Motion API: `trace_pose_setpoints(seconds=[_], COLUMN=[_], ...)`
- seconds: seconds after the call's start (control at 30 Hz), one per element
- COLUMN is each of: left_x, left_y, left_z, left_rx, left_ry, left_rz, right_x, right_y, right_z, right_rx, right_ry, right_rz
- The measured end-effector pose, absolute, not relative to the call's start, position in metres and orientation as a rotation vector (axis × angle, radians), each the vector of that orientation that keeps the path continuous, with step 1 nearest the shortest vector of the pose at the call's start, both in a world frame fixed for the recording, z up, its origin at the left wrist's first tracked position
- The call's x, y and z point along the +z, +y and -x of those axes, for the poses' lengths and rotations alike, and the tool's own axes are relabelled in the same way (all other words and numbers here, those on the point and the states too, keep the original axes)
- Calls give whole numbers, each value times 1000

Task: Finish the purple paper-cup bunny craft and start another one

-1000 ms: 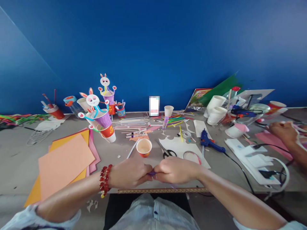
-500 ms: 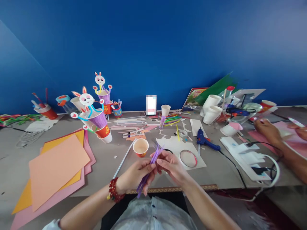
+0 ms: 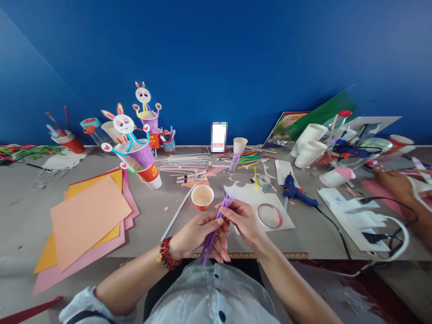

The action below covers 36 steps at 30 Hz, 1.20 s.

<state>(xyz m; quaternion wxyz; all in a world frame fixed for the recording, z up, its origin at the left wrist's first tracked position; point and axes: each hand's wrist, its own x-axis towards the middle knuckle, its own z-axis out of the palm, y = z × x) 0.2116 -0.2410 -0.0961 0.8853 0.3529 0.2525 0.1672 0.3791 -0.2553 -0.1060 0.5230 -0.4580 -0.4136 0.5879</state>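
Close to my body, my left hand (image 3: 201, 229) is closed around a bundle of thin purple strips (image 3: 209, 243). The bundle slants, its splayed tips pointing up and away and its lower ends hanging below my palm. Near those tips my right hand (image 3: 245, 220) pinches the upper part of the bundle between thumb and fingers. Just beyond my left hand stands a paper cup (image 3: 202, 198), with a pale straw (image 3: 178, 212) lying beside it. A roll of clear tape (image 3: 269, 215) rests on white paper (image 3: 248, 198), right of my right hand.
Coloured paper sheets (image 3: 89, 218) lie stacked at left, below rabbit-faced cup figures (image 3: 123, 123). To the right are a blue glue gun (image 3: 299, 192) and a white power strip (image 3: 351, 220) with cords. A phone (image 3: 219, 137) stands at the wall. Another person's hand (image 3: 393, 184) works far right.
My view has shifted slightly, so the whole table sits differently in the picture. Both hands still hold the purple bundle, with small finger movements. The other person's hand has moved a little.
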Motion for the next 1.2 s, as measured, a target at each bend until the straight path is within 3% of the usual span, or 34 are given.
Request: trace_pose_setpoints(seconds=[1.03, 1.13, 1.2], left_x=[-96, -96, -94], left_y=[-232, -233, -233], left_z=[-227, -225, -224], left_rx=[569, 582, 579], left_ry=[598, 635, 660], left_rz=[-913, -871, -843], right_x=[-110, -115, -120], right_y=[-251, -249, -247], right_z=[-388, -416, -440], right_rx=[1410, 1184, 807], right_ry=[-962, -1107, -1244], right_rz=[1108, 1243, 1480])
